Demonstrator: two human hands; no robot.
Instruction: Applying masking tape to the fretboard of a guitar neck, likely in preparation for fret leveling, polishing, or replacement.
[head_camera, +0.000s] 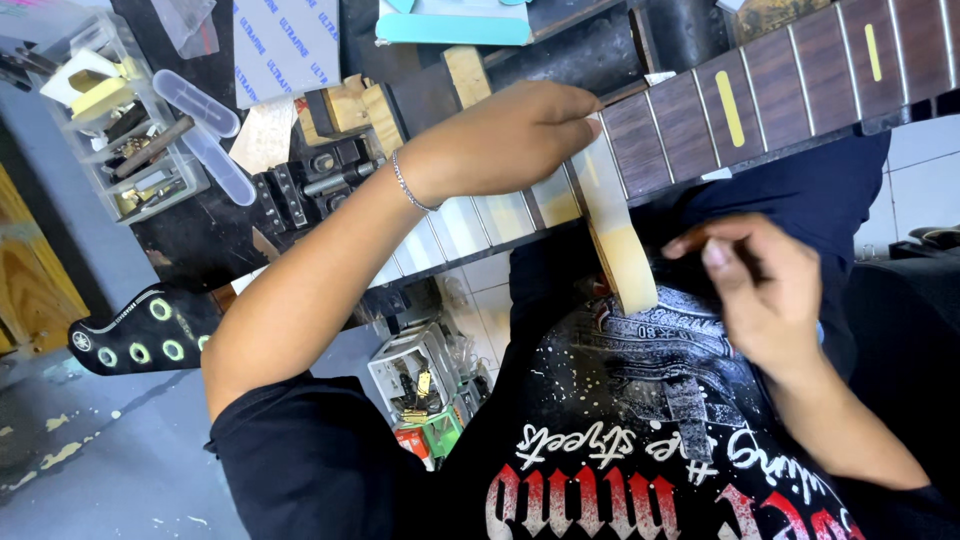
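Note:
A guitar neck (780, 90) with a dark fretboard and yellow inlays lies across the bench, its black headstock (140, 335) at the lower left. Part of the fretboard is covered with pale masking tape (470, 225). My left hand (510, 135) rests over the neck, fingertips pressing a strip of tape (620, 240) that hangs down off the neck's near edge. My right hand (760, 285) is below the neck, blurred, fingers pinched together near my black shirt; what it pinches is unclear.
A clear plastic organiser (120, 130) with small parts stands at the upper left. Sandpaper sheets (285, 45) and wooden blocks (345, 110) lie on the dark bench beside a metal clamp (315, 185). A parts box (420, 375) sits on the tiled floor below.

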